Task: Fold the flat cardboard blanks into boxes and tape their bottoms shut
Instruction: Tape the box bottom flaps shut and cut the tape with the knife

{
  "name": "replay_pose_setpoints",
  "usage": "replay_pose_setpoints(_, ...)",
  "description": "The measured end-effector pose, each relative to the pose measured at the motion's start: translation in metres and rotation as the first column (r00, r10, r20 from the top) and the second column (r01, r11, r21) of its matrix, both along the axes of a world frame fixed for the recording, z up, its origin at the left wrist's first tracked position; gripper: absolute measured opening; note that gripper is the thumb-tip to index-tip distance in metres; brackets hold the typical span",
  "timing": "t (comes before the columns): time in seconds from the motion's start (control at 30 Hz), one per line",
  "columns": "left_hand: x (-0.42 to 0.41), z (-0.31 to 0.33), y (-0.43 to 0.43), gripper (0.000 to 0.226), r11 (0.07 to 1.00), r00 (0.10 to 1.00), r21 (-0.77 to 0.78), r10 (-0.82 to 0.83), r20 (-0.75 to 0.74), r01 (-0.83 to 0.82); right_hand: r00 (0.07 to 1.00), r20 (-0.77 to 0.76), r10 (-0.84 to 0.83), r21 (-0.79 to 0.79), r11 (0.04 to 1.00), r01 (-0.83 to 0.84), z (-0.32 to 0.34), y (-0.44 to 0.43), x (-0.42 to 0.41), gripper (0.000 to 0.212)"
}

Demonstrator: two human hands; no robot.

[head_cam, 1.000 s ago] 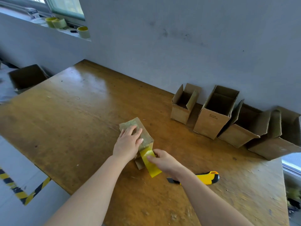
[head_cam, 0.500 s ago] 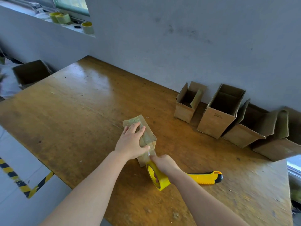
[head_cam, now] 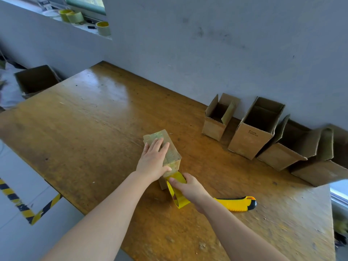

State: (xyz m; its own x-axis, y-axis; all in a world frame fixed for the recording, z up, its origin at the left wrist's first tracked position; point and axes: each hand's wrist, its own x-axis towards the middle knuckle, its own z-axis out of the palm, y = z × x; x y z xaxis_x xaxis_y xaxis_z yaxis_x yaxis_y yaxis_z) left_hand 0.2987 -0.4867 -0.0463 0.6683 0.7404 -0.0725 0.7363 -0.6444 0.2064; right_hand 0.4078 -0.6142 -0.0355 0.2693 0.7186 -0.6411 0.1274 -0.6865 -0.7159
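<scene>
Both arms reaching forward.
Left hand (head_cam: 153, 162) flat, palm down; right hand (head_cam: 190, 187) curled round tape roll (head_cam: 181, 202).

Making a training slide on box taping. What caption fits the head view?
Left hand presses down on the taped box while the right hand grips a yellow tape roll beside it.

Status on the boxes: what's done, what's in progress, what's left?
Done: four folded boxes stand open-topped by the wall. In hand: the left hand presses the upturned box, its bottom taped; the right hand grips the tape roll at its near edge. Left: cut the strip, likely with the yellow knife beside it.
</scene>
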Motion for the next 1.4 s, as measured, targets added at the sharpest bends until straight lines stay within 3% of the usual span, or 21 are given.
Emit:
replay_pose_setpoints(0.13, -0.01, 0.001, -0.016, 0.076, 0.997, 0.95, -0.063, 0.068, 0.306, -0.051, 1.0, 0.014, -0.022, 0.018, 1.0, 0.021, 0.0, -0.001, 0.0, 0.058)
replay_pose_setpoints(0.23, -0.017, 0.0, -0.036, 0.038, 0.952, 0.767, -0.109, 0.296, 0.569, -0.286, 0.999, -0.019, -0.033, 0.03, 0.999, 0.034, 0.001, -0.003, -0.002, 0.055)
replay_pose_setpoints(0.33, -0.023, -0.006, -0.053, 0.012, 0.865, 0.62, -0.134, 0.447, 0.644, -0.484, 0.999, 0.01, -0.038, 0.03, 0.999, 0.037, -0.001, -0.005, -0.002, 0.059)
replay_pose_setpoints(0.47, -0.03, -0.021, -0.08, 0.034, 0.845, 0.655, -0.339, 0.535, 0.533, -0.415, 0.998, 0.043, -0.041, 0.013, 0.999, 0.041, -0.001, -0.005, -0.003, 0.064)
replay_pose_setpoints(0.53, -0.026, -0.023, -0.084, 0.033, 0.78, 0.686, -0.497, 0.599, 0.414, -0.381, 0.998, 0.029, -0.047, 0.022, 0.999, 0.046, 0.0, -0.005, -0.003, 0.055)
replay_pose_setpoints(0.6, -0.017, -0.02, -0.081, 0.031, 0.615, 0.64, -0.709, 0.706, 0.302, -0.344, 0.999, 0.025, -0.03, 0.035, 0.999, 0.029, 0.001, -0.006, -0.003, 0.043)
replay_pose_setpoints(0.67, -0.008, -0.014, -0.078, 0.021, 0.39, 0.506, -0.876, 0.837, 0.208, -0.284, 1.0, 0.031, 0.003, 0.046, 0.999, -0.005, 0.001, -0.008, -0.001, 0.031)
replay_pose_setpoints(0.77, -0.002, -0.007, -0.073, 0.01, 0.163, 0.365, -0.967, 0.927, 0.082, -0.197, 0.991, 0.111, -0.072, 0.125, 0.99, 0.058, 0.004, -0.012, 0.012, 0.017)
replay_pose_setpoints(0.83, 0.001, -0.003, -0.071, 0.013, 0.053, 0.303, -0.991, 0.953, 0.013, -0.125, 0.923, 0.373, -0.095, 0.129, 0.99, 0.05, 0.005, -0.02, 0.032, 0.022)
replay_pose_setpoints(0.87, 0.001, -0.001, -0.071, 0.015, 0.014, 0.282, -0.995, 0.959, -0.013, -0.096, 0.837, 0.547, -0.02, 0.058, 0.998, -0.014, 0.003, -0.027, 0.043, 0.027)
replay_pose_setpoints(0.93, 0.002, 0.001, -0.071, 0.021, -0.03, 0.256, -0.997, 0.965, -0.046, -0.068, 0.651, 0.73, 0.208, -0.184, 0.977, -0.106, -0.005, -0.043, 0.063, 0.037)
replay_pose_setpoints(1.0, 0.003, 0.002, -0.072, 0.025, -0.046, 0.24, -0.997, 0.969, -0.059, -0.06, 0.585, 0.712, 0.389, -0.38, 0.913, -0.146, -0.013, -0.056, 0.072, 0.04)
replay_pose_setpoints(1.07, 0.004, 0.002, -0.072, 0.028, -0.051, 0.233, -0.997, 0.97, -0.063, -0.055, 0.514, 0.712, 0.479, -0.444, 0.874, -0.198, -0.023, -0.064, 0.074, 0.042)
replay_pose_setpoints(1.17, 0.005, 0.004, -0.072, 0.031, -0.052, 0.238, -0.997, 0.969, -0.066, -0.064, 0.41, 0.776, 0.48, -0.405, 0.877, -0.26, -0.031, -0.068, 0.076, 0.036)
replay_pose_setpoints(1.27, 0.005, 0.005, -0.074, 0.032, -0.049, 0.255, -0.997, 0.965, -0.065, -0.067, 0.499, 0.781, 0.375, -0.3, 0.926, -0.228, -0.026, -0.066, 0.081, 0.026)
replay_pose_setpoints(1.4, 0.006, 0.003, -0.077, 0.02, -0.016, 0.26, -0.998, 0.965, -0.033, -0.067, 0.707, 0.707, 0.02, 0.117, 0.982, -0.145, -0.017, -0.055, 0.082, 0.031)
